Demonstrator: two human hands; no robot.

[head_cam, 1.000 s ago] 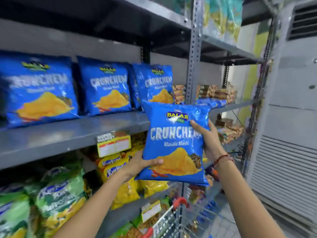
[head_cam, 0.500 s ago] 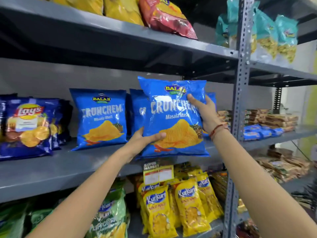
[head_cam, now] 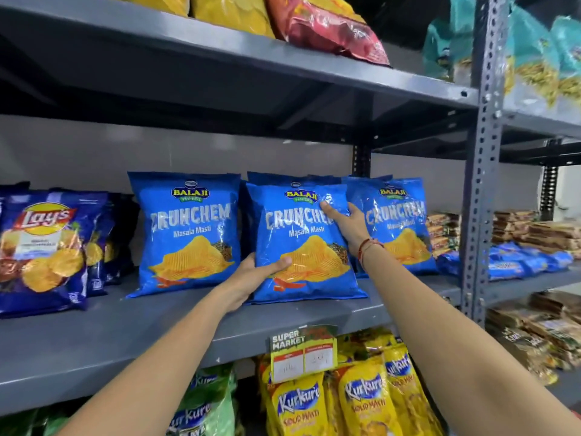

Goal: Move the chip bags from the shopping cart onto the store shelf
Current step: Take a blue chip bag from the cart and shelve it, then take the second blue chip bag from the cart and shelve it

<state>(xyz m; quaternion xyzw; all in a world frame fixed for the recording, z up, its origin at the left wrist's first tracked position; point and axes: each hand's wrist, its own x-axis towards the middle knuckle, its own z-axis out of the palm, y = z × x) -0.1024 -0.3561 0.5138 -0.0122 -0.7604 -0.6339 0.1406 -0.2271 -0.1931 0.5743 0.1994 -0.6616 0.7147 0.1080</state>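
Both arms outstretched — left hand (head_cam: pixel 251 275), right hand (head_cam: pixel 347 223) clasp blue bag (head_cam: pixel 305 247) on shelf (head_cam: pixel 125 338).

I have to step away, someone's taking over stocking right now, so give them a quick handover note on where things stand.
Left hand: gripping the lower left edge of the Crunchem bag.
Right hand: gripping its upper right corner.
The bag stands upright on the grey middle shelf, in front of other blue bags, between two more Crunchem bags.
Done: this bag has reached the shelf.
Left: let go, straighten it; the cart is out of view, so check it for more.
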